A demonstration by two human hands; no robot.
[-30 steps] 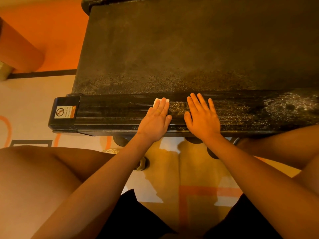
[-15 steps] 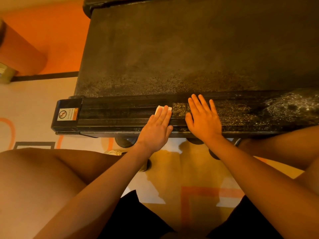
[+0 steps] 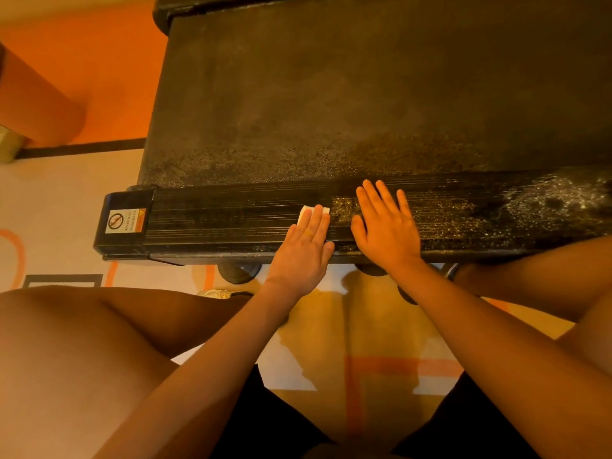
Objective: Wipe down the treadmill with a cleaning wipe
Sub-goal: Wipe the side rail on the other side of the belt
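The black treadmill fills the upper view, its dusty belt point(image 3: 331, 94) above a ribbed side rail point(image 3: 215, 220) that runs left to right. My left hand point(image 3: 306, 246) lies flat on the rail with straight fingers pressing a small white wipe point(image 3: 304, 212), only its far edge showing. My right hand point(image 3: 385, 226) rests flat and empty on the rail just to the right, fingers spread. White speckled residue point(image 3: 559, 193) covers the rail's right part.
A warning sticker point(image 3: 126, 220) marks the rail's left end cap. Below the rail are dark round feet point(image 3: 238, 272) and a patterned cream and orange floor point(image 3: 59, 207). My bare knees and dark shorts fill the bottom. An orange pillar point(image 3: 36, 104) stands at far left.
My left hand and the wipe have slid slightly left and toward me along the rail. My right hand has stayed put.
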